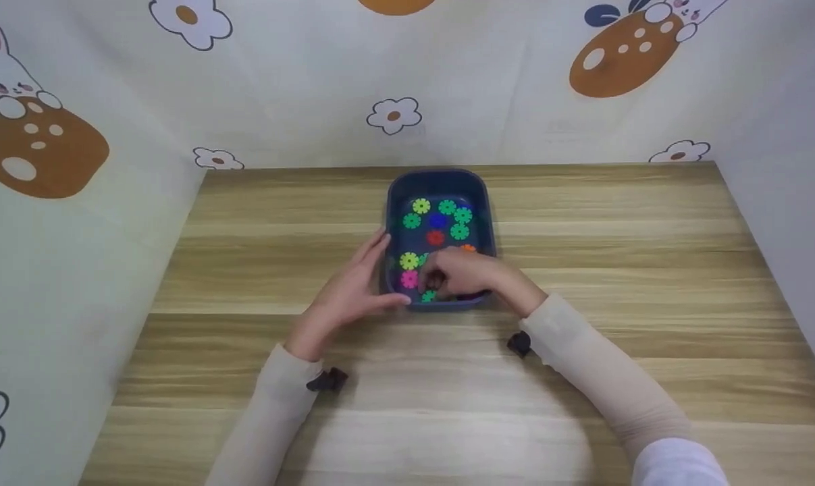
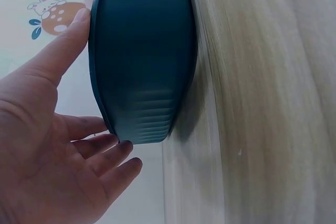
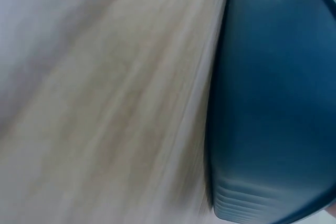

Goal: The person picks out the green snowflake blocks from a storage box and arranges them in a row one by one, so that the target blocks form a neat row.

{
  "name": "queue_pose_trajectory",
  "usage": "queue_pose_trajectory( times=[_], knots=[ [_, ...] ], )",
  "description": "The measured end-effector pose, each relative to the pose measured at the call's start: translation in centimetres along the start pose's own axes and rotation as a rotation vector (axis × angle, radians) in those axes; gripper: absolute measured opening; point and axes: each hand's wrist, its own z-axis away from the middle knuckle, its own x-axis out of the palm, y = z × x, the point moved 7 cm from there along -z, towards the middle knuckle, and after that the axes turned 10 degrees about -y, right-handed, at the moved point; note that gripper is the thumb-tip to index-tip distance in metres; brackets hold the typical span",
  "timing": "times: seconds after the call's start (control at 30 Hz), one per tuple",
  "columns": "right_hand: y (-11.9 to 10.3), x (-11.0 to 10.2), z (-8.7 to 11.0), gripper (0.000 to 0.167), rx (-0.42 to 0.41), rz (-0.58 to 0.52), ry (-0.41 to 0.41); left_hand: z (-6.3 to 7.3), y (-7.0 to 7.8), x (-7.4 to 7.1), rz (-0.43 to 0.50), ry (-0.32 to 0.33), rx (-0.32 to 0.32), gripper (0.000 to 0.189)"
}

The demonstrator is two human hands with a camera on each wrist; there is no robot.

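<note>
A dark blue plastic bin [image 1: 439, 187] sits on the table with several small flower-shaped discs inside. Among them are a yellow disc [image 1: 421, 206], a red disc [image 1: 435, 237], a blue disc [image 1: 437, 221] and a pink disc [image 1: 409, 279]. My left hand [image 1: 350, 289] touches the bin's left rim, thumb at the near corner and fingers spread fairly straight along the side, as the left wrist view also shows. Over the near right part of the bin, my right hand [image 1: 466, 271] reaches down with bent fingers. Its fingertips are partly hidden, so whether they pinch a disc is unclear.
The wood-grain table [image 1: 279, 223] extends to both sides of the bin and in front of it. A pale patterned cloth [image 1: 461, 81] hangs behind the table and along both sides. Each sleeve carries a small black device [image 1: 327, 380] at the wrist.
</note>
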Motion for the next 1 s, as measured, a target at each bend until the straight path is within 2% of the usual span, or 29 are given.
queue_pose_trajectory(
  times=[0.27,0.47,1.0],
  knots=[
    [0.0,0.0,0.2,0.017,0.014,0.011,-0.006,0.0,0.1,-0.1,-0.004,-0.003,0.003,0.106],
    [-0.2,-0.3,0.2,0.012,-0.028,-0.018,0.018,0.1,0.2,-0.2,0.004,-0.011,-0.001,0.106],
    [0.3,-0.9,0.5,0.009,-0.010,-0.123,0.097,0.1,0.0,0.1,-0.008,0.001,-0.001,0.105]
  ],
)
